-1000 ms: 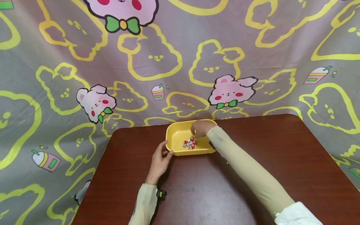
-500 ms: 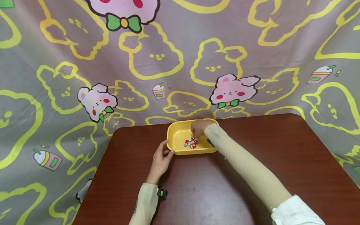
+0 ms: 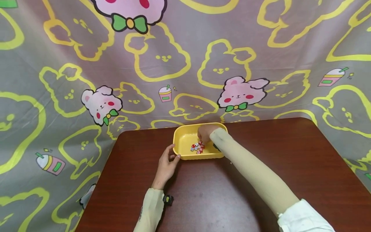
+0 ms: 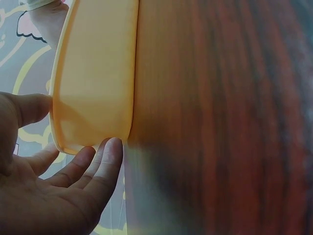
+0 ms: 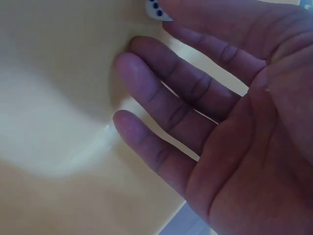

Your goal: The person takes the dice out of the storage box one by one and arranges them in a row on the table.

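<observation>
A yellow plastic tub (image 3: 185, 156) stands near the table's far edge, with several small red and white dice (image 3: 199, 148) clustered inside. My left hand (image 3: 166, 166) grips its left front corner; in the left wrist view the thumb lies against the rim and the fingertips (image 4: 114, 149) touch the end wall. My right hand (image 3: 205, 132) reaches down into the tub, right above the dice. At the top of the right wrist view, its thumb and index finger pinch a white die (image 5: 155, 9) with blue dots, partly cut off. The other fingers extend loosely beside the tub's inner surface.
A dark reddish-brown wooden table (image 3: 133, 167) carries the tub. Close behind its far edge hangs a grey curtain (image 3: 162, 71) printed with yellow outlines and pink rabbits. The right forearm (image 3: 255, 170) crosses over the table's right side.
My right hand dips slightly lower among the dice. My left hand stays at the tub's corner, and the head view shifts a little.
</observation>
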`<state>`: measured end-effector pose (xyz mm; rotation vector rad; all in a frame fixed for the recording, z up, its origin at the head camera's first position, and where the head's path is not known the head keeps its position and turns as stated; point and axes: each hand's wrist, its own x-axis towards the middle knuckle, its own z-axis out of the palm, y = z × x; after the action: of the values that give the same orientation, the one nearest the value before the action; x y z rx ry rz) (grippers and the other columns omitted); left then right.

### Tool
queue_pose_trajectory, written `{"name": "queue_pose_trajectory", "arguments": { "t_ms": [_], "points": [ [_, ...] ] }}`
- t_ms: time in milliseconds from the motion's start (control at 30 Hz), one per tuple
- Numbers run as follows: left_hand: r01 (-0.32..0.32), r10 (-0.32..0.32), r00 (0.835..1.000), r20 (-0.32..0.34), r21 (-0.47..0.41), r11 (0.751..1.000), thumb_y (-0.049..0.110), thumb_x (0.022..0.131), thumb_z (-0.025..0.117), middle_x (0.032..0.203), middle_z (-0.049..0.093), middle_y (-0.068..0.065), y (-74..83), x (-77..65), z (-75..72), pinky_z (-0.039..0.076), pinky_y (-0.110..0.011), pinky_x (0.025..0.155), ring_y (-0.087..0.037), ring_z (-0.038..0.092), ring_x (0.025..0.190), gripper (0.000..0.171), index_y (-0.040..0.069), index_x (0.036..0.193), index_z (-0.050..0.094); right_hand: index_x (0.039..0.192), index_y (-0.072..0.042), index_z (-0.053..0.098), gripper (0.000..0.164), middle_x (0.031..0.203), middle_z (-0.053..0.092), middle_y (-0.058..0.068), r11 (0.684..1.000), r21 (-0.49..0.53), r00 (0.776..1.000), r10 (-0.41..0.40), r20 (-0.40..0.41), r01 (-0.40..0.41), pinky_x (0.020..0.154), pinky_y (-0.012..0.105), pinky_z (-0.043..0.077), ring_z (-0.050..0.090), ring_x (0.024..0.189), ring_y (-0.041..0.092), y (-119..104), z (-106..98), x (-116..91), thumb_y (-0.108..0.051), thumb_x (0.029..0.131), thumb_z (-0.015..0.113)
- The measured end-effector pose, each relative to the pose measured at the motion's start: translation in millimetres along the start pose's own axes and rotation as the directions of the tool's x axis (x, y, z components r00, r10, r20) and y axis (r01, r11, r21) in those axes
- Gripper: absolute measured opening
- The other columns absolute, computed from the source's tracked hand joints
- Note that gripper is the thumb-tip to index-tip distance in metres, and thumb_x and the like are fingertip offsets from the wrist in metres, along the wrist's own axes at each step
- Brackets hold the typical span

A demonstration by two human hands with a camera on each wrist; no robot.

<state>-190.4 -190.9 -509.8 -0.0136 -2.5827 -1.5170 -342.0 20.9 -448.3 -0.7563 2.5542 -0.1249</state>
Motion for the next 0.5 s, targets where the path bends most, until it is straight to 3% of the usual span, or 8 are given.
{"name": "queue_pose_trajectory", "arguments": {
  "t_ms": [500],
  "points": [
    [0.008,-0.008,1.000,-0.005,0.000,1.000,0.017,0.093,0.065,0.138,0.054,-0.011,1.8,0.4,0.6,0.056,-0.031,0.081,-0.027,0.064,0.104,0.050,0.013,0.140,0.047,0.058,-0.019,0.055,0.025,0.054,0.043,-0.006,1.000,0.020,1.000,-0.024,0.013,0.024,0.045,0.023,0.027,0.038,0.050,0.009,5.0,1.3,3.5,-0.003,0.074,0.065]
  ]
}}
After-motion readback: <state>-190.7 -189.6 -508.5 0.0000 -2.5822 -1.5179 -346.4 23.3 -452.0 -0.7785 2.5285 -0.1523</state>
